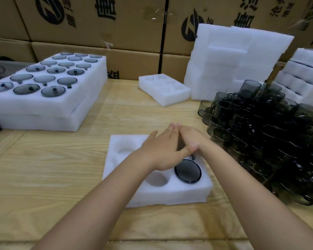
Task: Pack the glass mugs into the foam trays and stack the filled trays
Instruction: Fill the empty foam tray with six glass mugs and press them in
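A white foam tray [124,147] lies on the wooden table in front of me. One dark smoked glass mug [188,171] sits in its near right hole, and the near middle and far left holes are empty. Over the tray's far right corner both hands meet around a second glass mug [180,144], which is mostly hidden. My right hand [192,138] curls round it from the right. My left hand [163,150] lies with straight fingers against its left side.
A big pile of loose dark mugs [260,132] fills the right side. Stacked trays filled with mugs [43,112] stand at the left. An empty foam tray [163,91] and leaning foam sheets [233,60] are behind, with cardboard boxes [98,24] at the back.
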Motion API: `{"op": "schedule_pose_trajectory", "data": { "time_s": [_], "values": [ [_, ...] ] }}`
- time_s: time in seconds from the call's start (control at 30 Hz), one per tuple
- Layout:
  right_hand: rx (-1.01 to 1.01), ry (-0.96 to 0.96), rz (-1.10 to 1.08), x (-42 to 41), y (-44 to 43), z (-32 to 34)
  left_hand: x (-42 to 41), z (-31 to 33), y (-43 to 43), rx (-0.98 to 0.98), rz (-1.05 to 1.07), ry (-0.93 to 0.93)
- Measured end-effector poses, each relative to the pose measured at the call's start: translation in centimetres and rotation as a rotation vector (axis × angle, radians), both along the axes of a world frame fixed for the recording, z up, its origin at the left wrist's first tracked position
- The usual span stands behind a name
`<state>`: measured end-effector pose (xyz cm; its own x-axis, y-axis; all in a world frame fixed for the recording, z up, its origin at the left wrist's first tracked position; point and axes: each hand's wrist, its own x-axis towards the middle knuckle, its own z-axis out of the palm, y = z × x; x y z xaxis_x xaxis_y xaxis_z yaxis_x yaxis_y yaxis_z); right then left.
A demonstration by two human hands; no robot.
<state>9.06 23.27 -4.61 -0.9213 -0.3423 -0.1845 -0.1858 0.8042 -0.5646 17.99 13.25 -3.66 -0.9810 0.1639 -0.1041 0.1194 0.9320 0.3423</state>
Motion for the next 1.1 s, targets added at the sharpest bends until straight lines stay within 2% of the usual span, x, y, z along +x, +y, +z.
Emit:
{"op": "schedule_pose_trajectory", "data": {
  "time_s": [0.1, 0.27, 0.33, 0.47, 0.53, 0.6, 0.73, 0.8, 0.87, 0.9, 0.97, 1.03, 1.1],
  "values": [
    [0.063, 0.181, 0.027, 0.7, 0.5, -1.0, 0.4, -1.0, 0.0, -0.127, 0.008, 0.010],
    [0.105, 0.245, 0.015, 0.8, 0.6, -1.5, 0.4, -1.2, -0.1, -0.138, -0.002, -0.003],
    [-0.035, 0.196, 0.016, 0.8, 0.7, -1.3, 0.4, -1.3, -0.2, -0.122, -0.003, -0.003],
    [-0.630, -0.097, -0.048, 0.9, 1.8, -2.0, 0.1, -1.5, -0.3, -0.086, 0.014, 0.030],
    [-0.757, -0.159, -0.080, 1.2, 2.2, -2.5, -0.2, -1.4, -0.3, -0.074, 0.026, 0.052],
    [-0.635, -0.087, -0.060, 1.0, 2.4, -2.5, -0.7, -1.2, -0.3, -0.051, 0.039, 0.036],
    [-0.250, 0.117, -0.042, 1.3, 2.5, -1.7, -1.3, -0.9, -0.4, -0.025, 0.068, -0.007],
    [-0.004, 0.293, -0.047, 1.7, 2.3, -1.3, -1.1, -0.8, -0.7, -0.026, 0.070, 0.010],
    [0.191, 0.521, -0.095, 2.2, 2.3, -1.0, -0.6, -0.9, -1.7, 0.027, 0.088, 0.104],
    [0.236, 0.618, -0.147, 2.5, 2.5, -1.0, -0.2, -0.9, -2.6, 0.129, 0.125, 0.178],
    [0.289, 0.722, -0.286, 2.7, 3.6, -1.1, 0.5, -0.4, -5.2, 0.501, 0.251, 0.318],
    [0.422, 0.664, -0.414, 3.0, 4.7, -1.2, 1.3, 0.2, -8.4, 0.917, 0.388, 0.415],
    [0.574, 0.553, -0.454, 3.1, 5.2, -1.3, 2.0, -0.2, -11.3, 1.229, 0.531, 0.455]
  ]
}}
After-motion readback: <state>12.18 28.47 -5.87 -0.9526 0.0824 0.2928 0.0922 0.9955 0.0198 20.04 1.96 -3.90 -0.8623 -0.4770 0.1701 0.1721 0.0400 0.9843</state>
